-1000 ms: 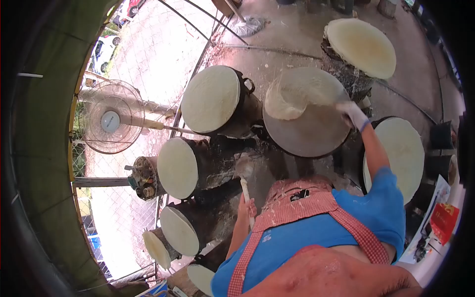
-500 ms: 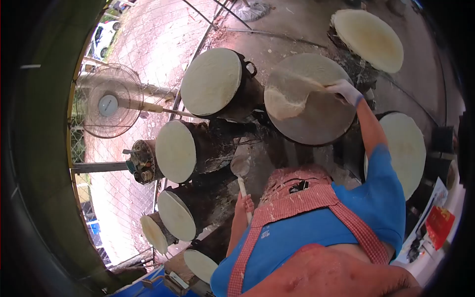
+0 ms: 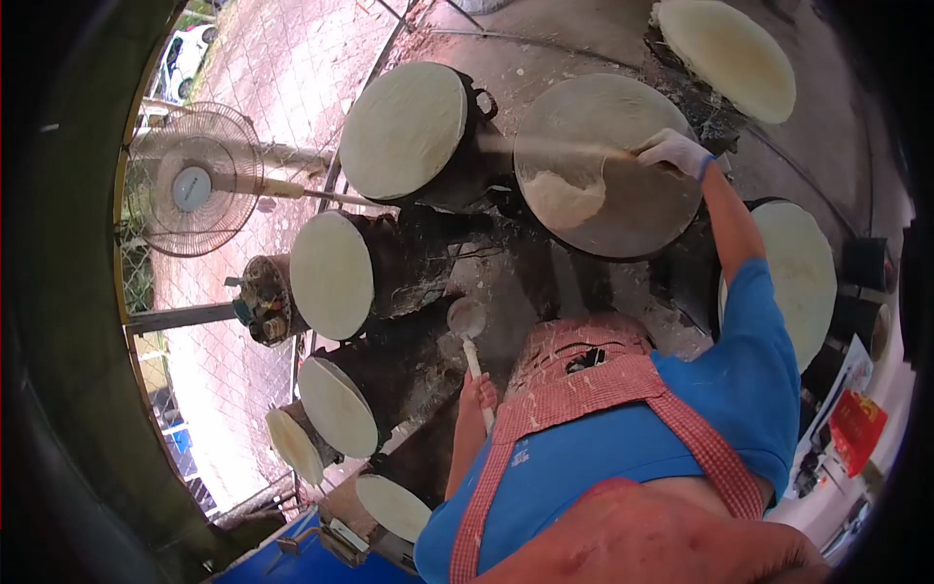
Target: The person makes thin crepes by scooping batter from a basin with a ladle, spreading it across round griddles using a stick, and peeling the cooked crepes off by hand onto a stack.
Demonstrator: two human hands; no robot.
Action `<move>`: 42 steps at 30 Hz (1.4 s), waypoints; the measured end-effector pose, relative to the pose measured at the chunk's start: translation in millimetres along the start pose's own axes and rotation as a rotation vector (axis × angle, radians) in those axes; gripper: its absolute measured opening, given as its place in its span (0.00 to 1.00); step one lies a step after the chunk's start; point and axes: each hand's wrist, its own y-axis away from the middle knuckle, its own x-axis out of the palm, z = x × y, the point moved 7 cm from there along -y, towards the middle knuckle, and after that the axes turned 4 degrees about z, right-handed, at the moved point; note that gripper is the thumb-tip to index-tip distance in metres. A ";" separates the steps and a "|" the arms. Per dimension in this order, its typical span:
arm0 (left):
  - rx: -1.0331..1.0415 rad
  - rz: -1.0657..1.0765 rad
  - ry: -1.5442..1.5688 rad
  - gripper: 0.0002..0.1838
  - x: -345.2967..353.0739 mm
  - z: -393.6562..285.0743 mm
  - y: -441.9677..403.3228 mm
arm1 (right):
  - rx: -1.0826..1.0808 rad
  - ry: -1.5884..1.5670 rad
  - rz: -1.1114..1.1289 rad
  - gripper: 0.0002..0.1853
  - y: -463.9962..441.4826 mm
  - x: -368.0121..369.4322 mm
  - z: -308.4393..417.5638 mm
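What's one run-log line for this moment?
left hand: gripping ladle | gloved right hand: gripping motion-blurred tool over round griddle | batter: on part of griddle | electric fan: at left

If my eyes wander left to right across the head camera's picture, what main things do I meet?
Electric fan → pale disc nearest the fan → left hand gripping a ladle → large round griddle → another pale disc → red packet.
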 end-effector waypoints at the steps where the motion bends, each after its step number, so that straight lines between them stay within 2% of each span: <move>1: -0.007 0.004 -0.018 0.15 -3.4 -3.3 -0.7 | 0.106 0.042 0.112 0.19 -11.6 12.8 -11.9; 2: -0.022 0.012 -0.004 0.15 -9.1 -6.6 1.7 | 0.216 0.075 0.225 0.21 -9.8 26.6 -28.0; 4: -0.056 0.038 0.014 0.15 -16.7 -11.6 -0.3 | 0.217 0.008 0.155 0.20 51.5 19.4 -36.9; 7: -0.109 -0.036 0.115 0.17 -35.2 -21.5 -4.5 | 0.437 0.272 -0.027 0.05 173.8 -46.4 -153.4; 9: -0.168 0.074 0.020 0.17 -28.0 -37.7 -10.7 | 0.392 -0.012 -0.117 0.14 279.7 7.9 -105.6; 11: -0.144 0.162 -0.091 0.16 -46.0 -49.4 -37.5 | 0.320 -0.380 -0.464 0.17 348.9 46.9 -180.1; 12: -0.116 0.230 -0.198 0.15 -51.5 -53.3 -43.3 | 0.272 -0.417 -0.571 0.19 346.7 83.5 -191.3; 13: -0.145 0.099 -0.235 0.11 -38.5 -61.7 -26.9 | 0.240 -0.440 -0.674 0.20 343.7 131.2 -182.5; 14: -0.321 0.206 -0.053 0.10 -54.3 -56.4 -35.5 | 0.322 -0.299 -0.735 0.21 323.2 171.7 -158.6; 15: -0.478 0.322 0.124 0.08 -62.1 -57.3 -45.7 | 0.284 -0.245 -0.795 0.20 294.7 213.2 -115.9; 16: -0.473 0.492 0.192 0.05 -46.5 -66.8 -27.5 | 0.168 -0.163 -0.856 0.20 257.3 236.4 -145.4; 17: -0.462 0.654 0.259 0.06 -29.1 -77.9 0.2 | -0.067 -0.201 -0.855 0.20 214.5 263.0 -140.2; 18: -0.415 0.851 0.193 0.12 -17.4 -88.0 16.1 | -0.077 -0.170 -0.828 0.18 188.0 284.5 -112.5; 19: -0.418 0.840 0.181 0.12 -16.7 -90.2 16.8 | 0.011 0.106 -0.854 0.18 168.1 293.1 -100.6; 21: -0.232 1.103 -0.087 0.17 7.8 -103.7 20.2 | 0.120 0.499 -0.890 0.16 160.6 299.0 -95.5; 23: -0.400 0.843 0.276 0.18 22.9 -102.7 -3.1 | 0.357 0.805 -0.894 0.15 188.2 294.9 -95.3; 24: -0.582 0.855 0.459 0.18 35.4 -97.1 2.2 | 0.344 0.895 -0.988 0.15 205.8 290.3 -107.2; 25: -0.596 0.867 0.450 0.18 36.2 -99.2 2.3 | 0.385 0.921 -1.019 0.16 224.8 285.7 -106.2; 27: -0.610 1.166 0.296 0.13 44.9 -103.7 16.2 | 0.399 0.773 -1.114 0.15 238.5 277.5 -114.9; 28: -0.400 1.166 0.261 0.11 50.9 -111.2 31.1 | 0.284 0.567 -1.152 0.15 233.7 283.3 -94.0; 29: -0.398 1.171 0.270 0.11 51.5 -109.3 40.9 | 0.167 0.359 -1.175 0.15 221.2 290.1 -70.6; 30: -0.304 1.197 0.179 0.16 55.1 -111.1 45.9 | -0.010 0.174 -1.107 0.15 184.5 286.9 -94.4; 31: -0.201 1.221 0.088 0.24 58.7 -112.7 48.4 | -0.164 0.236 -1.103 0.14 162.6 295.4 -77.0; 33: -0.167 1.231 0.072 0.26 47.4 -108.4 50.9 | 0.077 0.452 -0.903 0.14 156.0 298.1 -81.4; 35: -0.016 0.933 -0.121 0.28 29.7 -107.9 37.4 | 0.178 0.562 -0.940 0.14 183.3 272.2 -100.3; 37: -0.094 1.122 -0.018 0.29 33.4 -98.3 51.2 | 0.376 0.641 -0.983 0.15 213.5 237.0 -115.8; 38: -0.096 1.130 -0.029 0.29 33.8 -96.3 52.0 | 0.374 0.633 -0.994 0.15 211.4 230.7 -107.9; 40: -0.208 1.149 0.148 0.29 30.5 -85.4 55.7 | 0.044 0.338 -1.187 0.15 207.0 218.2 -82.5; 41: -0.216 1.145 0.153 0.29 28.7 -77.6 55.3 | 0.045 0.271 -1.153 0.17 188.2 223.1 -73.8; 42: -0.352 1.152 0.265 0.28 30.9 -68.9 55.0 | -0.016 0.374 -1.090 0.17 168.6 235.5 -74.6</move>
